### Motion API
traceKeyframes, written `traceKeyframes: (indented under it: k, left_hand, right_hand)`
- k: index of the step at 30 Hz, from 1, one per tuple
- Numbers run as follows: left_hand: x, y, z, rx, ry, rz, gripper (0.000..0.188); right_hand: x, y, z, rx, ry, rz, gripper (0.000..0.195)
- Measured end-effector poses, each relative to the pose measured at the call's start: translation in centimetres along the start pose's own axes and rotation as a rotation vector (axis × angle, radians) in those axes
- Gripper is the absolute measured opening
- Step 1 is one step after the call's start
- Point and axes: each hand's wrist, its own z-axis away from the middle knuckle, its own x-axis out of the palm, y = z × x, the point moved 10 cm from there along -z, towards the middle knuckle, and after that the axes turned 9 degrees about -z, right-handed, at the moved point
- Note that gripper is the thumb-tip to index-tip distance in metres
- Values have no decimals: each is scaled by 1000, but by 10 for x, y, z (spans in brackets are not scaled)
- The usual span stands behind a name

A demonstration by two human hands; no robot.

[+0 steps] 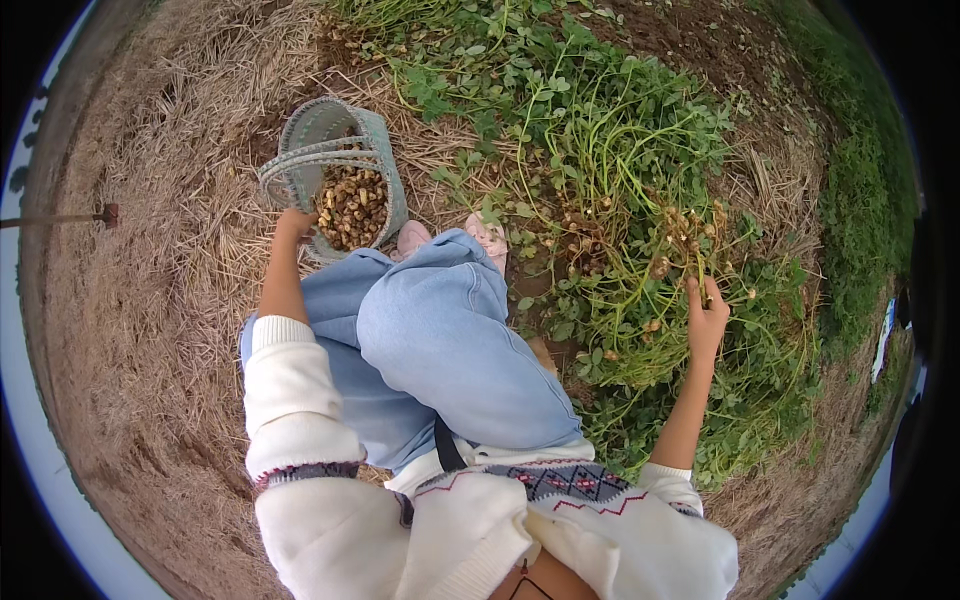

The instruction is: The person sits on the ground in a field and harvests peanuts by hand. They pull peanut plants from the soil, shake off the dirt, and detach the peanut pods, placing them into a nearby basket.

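A woven basket (396,176) with looped handles stands tilted on the straw to the left of my knees, holding a heap of peanuts in their shells (351,206). My left hand (300,225) is at the basket's near left rim; whether its fingers grip the rim cannot be told. On the right, my right hand (706,304) is closed around the stems of a peanut plant, with a cluster of roots and pods (686,232) standing up above the fingers. Beneath and beside it lies a pile of uprooted green peanut plants (615,150), some with pods showing.
Dry straw (165,247) covers the ground on the left. My bent knees in jeans (442,315) and pink shoes (487,238) lie between basket and plants. A tool with a long handle (56,220) is at the far left. Bare soil (675,34) shows at the top.
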Motion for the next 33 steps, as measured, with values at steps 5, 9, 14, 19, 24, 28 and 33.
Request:
traceKeyframes:
  k: [5,9,14,19,24,28,33]
  left_hand:
    - [23,-9,-13,-102,86,-150,35]
    - [36,-8,-14,-147,146,-209,38]
    - [44,-12,-30,-131,190,-133,34]
    - [16,-35,-58,-23,271,46,38]
    - [33,-2,-60,5,136,5,50]
    - [30,-7,-64,-26,122,188,45]
    - [21,-12,-48,-51,19,824,42]
  right_hand:
    - [-1,12,-4,44,24,32,39]
    - [3,14,-8,87,15,33,39]
    - [5,19,-12,87,26,86,39]
    - [20,2,-18,69,-19,55,40]
    - [26,9,-19,81,-47,132,40]
    - [29,11,-18,115,-76,101,42]
    - [29,11,-20,94,-69,99,42]
